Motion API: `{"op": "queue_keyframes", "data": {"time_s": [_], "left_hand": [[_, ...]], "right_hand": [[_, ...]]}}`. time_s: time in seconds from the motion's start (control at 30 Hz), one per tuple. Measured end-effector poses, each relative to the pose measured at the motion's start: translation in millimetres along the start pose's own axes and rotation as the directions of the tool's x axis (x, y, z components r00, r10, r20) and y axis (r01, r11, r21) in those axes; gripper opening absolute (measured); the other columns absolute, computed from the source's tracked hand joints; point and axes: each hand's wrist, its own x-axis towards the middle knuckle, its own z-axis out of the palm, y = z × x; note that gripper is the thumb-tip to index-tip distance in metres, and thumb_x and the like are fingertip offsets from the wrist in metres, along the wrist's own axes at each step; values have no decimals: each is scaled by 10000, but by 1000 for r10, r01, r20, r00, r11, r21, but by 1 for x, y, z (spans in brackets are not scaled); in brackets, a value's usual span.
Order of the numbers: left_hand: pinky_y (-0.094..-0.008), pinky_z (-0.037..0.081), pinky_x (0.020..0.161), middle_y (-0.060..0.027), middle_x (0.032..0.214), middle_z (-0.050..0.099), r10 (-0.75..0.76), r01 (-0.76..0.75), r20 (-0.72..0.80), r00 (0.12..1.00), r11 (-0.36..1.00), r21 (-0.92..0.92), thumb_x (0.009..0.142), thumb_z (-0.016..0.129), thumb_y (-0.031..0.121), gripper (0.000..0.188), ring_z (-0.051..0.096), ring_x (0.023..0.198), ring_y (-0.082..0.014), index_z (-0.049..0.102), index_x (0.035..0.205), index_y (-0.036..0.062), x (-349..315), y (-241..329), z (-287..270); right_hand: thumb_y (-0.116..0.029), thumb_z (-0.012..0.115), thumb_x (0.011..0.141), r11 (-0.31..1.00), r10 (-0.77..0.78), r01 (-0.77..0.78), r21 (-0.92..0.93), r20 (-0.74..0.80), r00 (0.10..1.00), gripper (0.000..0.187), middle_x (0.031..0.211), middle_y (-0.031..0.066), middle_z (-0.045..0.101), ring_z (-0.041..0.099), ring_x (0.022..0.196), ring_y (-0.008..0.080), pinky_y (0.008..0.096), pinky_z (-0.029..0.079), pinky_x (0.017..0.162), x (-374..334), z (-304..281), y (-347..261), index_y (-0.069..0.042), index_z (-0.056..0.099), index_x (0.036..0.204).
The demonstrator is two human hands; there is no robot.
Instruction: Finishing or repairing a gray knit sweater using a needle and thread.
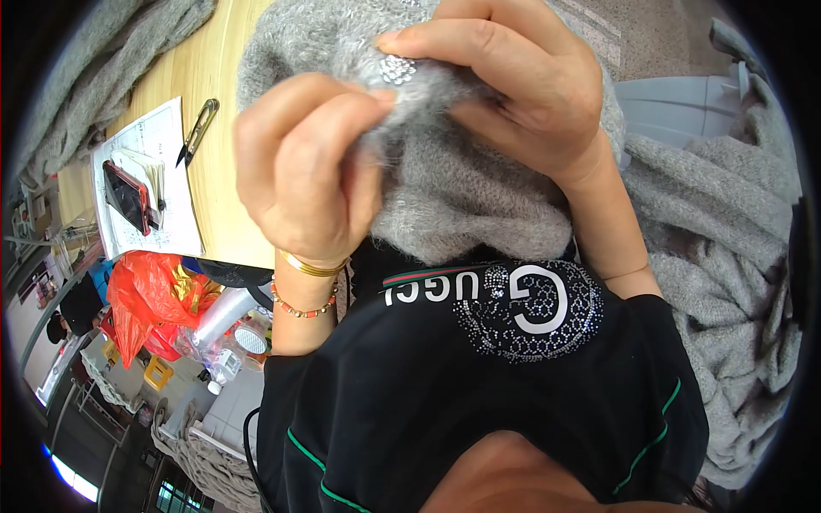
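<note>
A grey fuzzy knit garment [479,201] is bunched up in front of my chest, at the top middle of the view. On it sits a round cluster of shiny silver stones [398,70]. My left hand [312,162] pinches the knit just left of and below this cluster, fingers bent and slightly blurred. From the right, my right hand [534,90] grips the same garment, its thumb and index finger close to the stones and its other fingers curled over the fabric. Whether either fingertip holds a needle or thread cannot be made out.
Left on the wooden table [224,51] lie thread snips [198,132], a paper sheet [184,222] and a phone [128,198] on a small notebook. Red plastic bags [145,295] hang lower left. More grey knitwear [727,214] is heaped at right beside a grey plastic bin [676,107].
</note>
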Motion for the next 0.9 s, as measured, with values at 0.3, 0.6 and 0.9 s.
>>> {"op": "queue_keyframes", "data": {"time_s": [0.3, 0.6, 0.9], "left_hand": [[-271, 445, 687, -119, 1054, 722, 59, -58, 76, 995, 998, -17, 713, 664, -41, 274, 692, 883, -205, 661, 965, 68, 6, -3, 2], [-235, 461, 811, -115, 1178, 648, -572, 580, 104, 813, 785, -216, 820, 744, 48, 276, 592, 909, -123, 628, 1065, -5, 0, -12, -29], [-241, 407, 699, -49, 973, 604, -621, 624, 80, 779, 760, -182, 742, 844, 245, 488, 530, 786, -104, 622, 1105, 5, -17, 5, -55]], "right_hand": [[-11, 754, 620, 911, 237, -215, 351, -19, 971, 338, 870, 94, 650, 654, 724, 247, 313, 523, 616, -18, 13, 17, -48, 701, 952], [33, 736, 723, 746, 518, -590, 309, 289, 805, 574, 1145, 89, 559, 581, 887, 148, 264, 482, 773, -9, -26, -4, -22, 568, 1270], [10, 667, 728, 879, 419, -472, 64, 366, 831, 372, 1027, 93, 670, 635, 897, 187, 269, 500, 782, -39, -32, 14, 4, 687, 1099]]}}
